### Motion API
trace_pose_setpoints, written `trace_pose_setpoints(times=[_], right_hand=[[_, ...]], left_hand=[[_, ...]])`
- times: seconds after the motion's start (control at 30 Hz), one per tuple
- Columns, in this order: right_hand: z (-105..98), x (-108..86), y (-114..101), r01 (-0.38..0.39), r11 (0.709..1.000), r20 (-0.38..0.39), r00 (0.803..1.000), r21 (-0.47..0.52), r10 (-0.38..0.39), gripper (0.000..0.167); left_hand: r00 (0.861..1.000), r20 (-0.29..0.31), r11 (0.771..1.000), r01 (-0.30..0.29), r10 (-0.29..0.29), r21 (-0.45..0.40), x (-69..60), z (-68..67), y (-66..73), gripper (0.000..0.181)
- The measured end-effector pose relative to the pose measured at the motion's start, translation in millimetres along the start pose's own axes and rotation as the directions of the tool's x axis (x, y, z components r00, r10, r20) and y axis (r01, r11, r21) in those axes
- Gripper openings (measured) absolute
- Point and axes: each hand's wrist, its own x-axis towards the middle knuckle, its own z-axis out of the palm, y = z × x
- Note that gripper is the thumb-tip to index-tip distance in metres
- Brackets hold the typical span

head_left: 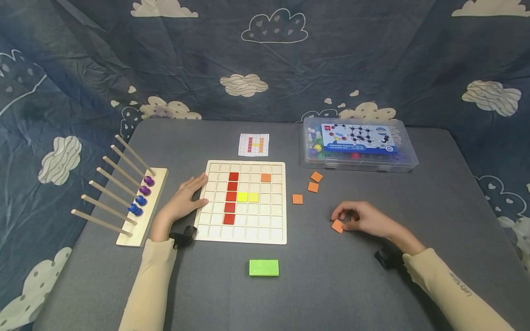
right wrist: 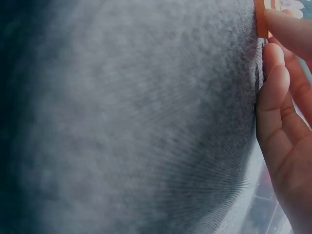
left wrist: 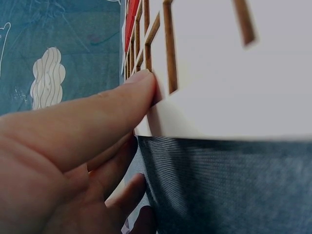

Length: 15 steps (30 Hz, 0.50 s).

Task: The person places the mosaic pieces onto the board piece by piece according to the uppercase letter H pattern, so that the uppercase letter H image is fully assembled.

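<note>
A wooden grid board [head_left: 244,233] lies at the middle, with a column of red tiles [head_left: 230,196], two yellow tiles [head_left: 248,197] and one orange tile [head_left: 266,178] in its squares. My left hand [head_left: 182,201] rests along the board's left edge, its thumb on the rim in the left wrist view. To the right of the board, my right hand [head_left: 361,218] pinches a loose orange tile [head_left: 337,226] at the table surface; in the right wrist view the thumb [right wrist: 292,31] touches that tile. Three more orange tiles [head_left: 313,187] lie between board and right hand.
Behind the board is a small pattern card [head_left: 254,145]. A clear plastic box [head_left: 360,145] of molecular model parts stands back right. On the left is a wooden peg stand [head_left: 142,207] with purple and blue pieces. A green block [head_left: 263,268] lies in front of the board.
</note>
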Motion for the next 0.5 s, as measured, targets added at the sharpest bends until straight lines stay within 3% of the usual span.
trace_pose_setpoints(times=[0.23, 0.5], right_hand=[[1, 4.1, -2, -0.005, 1.000, -0.028, 1.000, -0.025, 0.005, 0.023], [-2, 12.4, -3, -0.033, 0.993, -0.032, 0.999, 0.116, 0.037, 0.015]], left_hand=[[1.000, 0.010, 1.000, 0.002, -0.002, 0.008, 0.0, -0.3, -1.1, 0.067], [1.000, 0.006, 1.000, 0.007, -0.007, -0.001, -0.7, -0.5, 0.4, 0.067]])
